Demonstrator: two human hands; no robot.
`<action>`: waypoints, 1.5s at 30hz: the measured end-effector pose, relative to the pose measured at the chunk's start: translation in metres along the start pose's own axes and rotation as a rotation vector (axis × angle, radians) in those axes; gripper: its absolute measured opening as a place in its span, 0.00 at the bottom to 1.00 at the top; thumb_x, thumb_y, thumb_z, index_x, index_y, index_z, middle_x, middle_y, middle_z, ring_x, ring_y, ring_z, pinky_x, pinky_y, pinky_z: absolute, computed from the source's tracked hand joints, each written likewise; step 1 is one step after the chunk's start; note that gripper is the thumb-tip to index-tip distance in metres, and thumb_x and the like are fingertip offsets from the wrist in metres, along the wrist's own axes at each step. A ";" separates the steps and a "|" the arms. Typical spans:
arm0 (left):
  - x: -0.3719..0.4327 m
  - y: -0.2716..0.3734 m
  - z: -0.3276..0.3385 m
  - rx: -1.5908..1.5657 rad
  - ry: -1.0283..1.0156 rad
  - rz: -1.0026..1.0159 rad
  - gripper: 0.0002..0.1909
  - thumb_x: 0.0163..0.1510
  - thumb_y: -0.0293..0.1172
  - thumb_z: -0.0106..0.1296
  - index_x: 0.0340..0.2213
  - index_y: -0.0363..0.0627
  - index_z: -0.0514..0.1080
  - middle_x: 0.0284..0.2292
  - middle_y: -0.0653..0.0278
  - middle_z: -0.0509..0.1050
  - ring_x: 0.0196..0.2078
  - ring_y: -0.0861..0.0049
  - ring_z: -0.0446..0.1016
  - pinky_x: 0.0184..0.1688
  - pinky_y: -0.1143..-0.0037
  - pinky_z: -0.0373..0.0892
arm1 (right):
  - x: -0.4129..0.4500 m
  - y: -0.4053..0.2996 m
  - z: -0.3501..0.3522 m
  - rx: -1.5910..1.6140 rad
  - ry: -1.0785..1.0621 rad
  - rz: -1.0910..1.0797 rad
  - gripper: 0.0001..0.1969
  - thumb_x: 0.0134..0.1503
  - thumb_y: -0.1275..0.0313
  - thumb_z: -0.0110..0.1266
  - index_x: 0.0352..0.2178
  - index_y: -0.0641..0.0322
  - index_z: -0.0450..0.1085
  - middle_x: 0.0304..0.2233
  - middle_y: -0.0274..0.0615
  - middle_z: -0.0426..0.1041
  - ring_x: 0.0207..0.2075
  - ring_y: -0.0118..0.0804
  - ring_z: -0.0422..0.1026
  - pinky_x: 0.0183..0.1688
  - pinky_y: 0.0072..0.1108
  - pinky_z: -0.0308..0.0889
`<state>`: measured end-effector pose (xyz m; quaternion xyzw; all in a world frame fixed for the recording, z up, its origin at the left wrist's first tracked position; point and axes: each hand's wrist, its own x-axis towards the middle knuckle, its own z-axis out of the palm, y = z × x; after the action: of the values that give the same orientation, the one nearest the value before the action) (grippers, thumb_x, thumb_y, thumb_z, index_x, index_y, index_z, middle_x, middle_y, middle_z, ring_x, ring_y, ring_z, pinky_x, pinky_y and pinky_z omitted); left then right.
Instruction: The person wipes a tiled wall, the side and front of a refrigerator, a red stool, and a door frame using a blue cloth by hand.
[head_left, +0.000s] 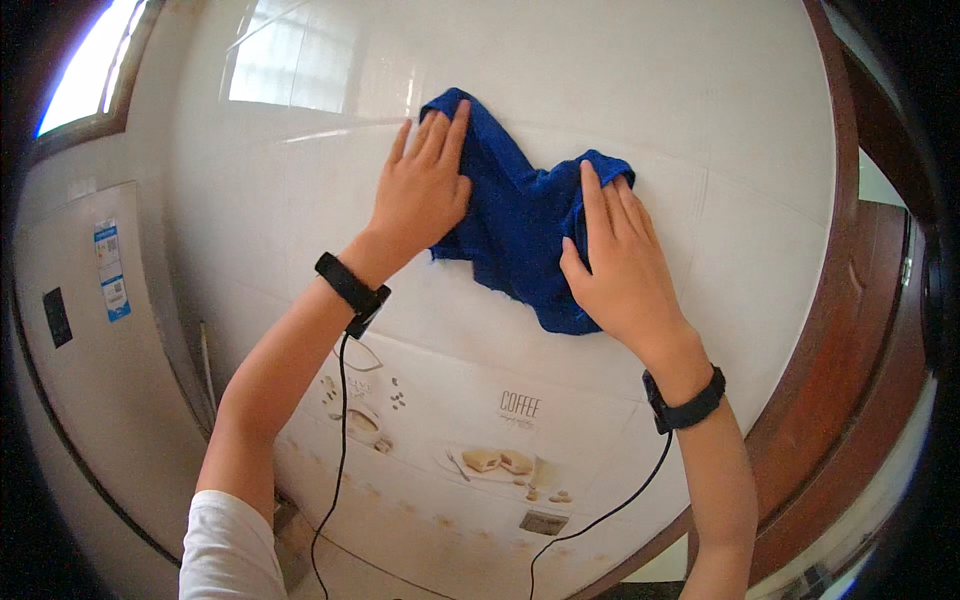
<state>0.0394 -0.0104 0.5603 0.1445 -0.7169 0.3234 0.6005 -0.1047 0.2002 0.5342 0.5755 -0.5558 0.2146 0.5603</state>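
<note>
A dark blue cloth (514, 225) with frayed lower edges is spread against a glossy white tiled wall (645, 82). My left hand (420, 191) presses its upper left corner, some fingertips tucked beneath a fold and the index finger lying on top. At the upper right corner, my right hand (626, 262) does likewise, its thumb pointing up along the cloth's edge. Between the hands the fabric sags into a loose dip. Each wrist wears a black strap, one on the left wrist (351, 289) and one on the right wrist (686, 405), with a thin black cable hanging down.
Lower on the wall are decorated tiles (495, 427) with printed food pictures and a small grey plate (544, 522). A refrigerator-like pale cabinet (97, 375) bearing a printed sticker stands left, below a window (90, 67). A brown wooden door frame (810, 360) borders the right side.
</note>
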 end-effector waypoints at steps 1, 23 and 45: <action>-0.007 -0.011 0.001 -0.024 0.017 -0.025 0.39 0.52 0.28 0.42 0.65 0.45 0.44 0.59 0.45 0.59 0.63 0.55 0.56 0.67 0.61 0.48 | 0.003 -0.005 0.000 0.034 0.028 0.023 0.35 0.56 0.68 0.50 0.60 0.80 0.49 0.56 0.68 0.59 0.61 0.61 0.56 0.65 0.38 0.50; -0.081 -0.258 0.033 -0.024 0.106 -0.137 0.39 0.50 0.21 0.45 0.64 0.49 0.49 0.57 0.54 0.63 0.61 0.60 0.60 0.65 0.61 0.53 | 0.184 -0.175 0.152 -0.237 -0.025 -0.100 0.46 0.54 0.51 0.56 0.60 0.80 0.48 0.58 0.68 0.56 0.62 0.62 0.53 0.65 0.44 0.43; -0.131 -0.381 0.038 -0.007 0.075 -0.171 0.31 0.60 0.36 0.36 0.62 0.34 0.50 0.56 0.47 0.61 0.62 0.58 0.57 0.67 0.60 0.46 | 0.310 -0.279 0.242 -0.273 0.007 -0.160 0.44 0.52 0.52 0.48 0.63 0.70 0.47 0.62 0.60 0.55 0.64 0.52 0.52 0.68 0.37 0.42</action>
<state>0.2681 -0.3435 0.5432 0.1909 -0.6802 0.2737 0.6527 0.1394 -0.2060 0.6224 0.5356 -0.5302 0.0936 0.6505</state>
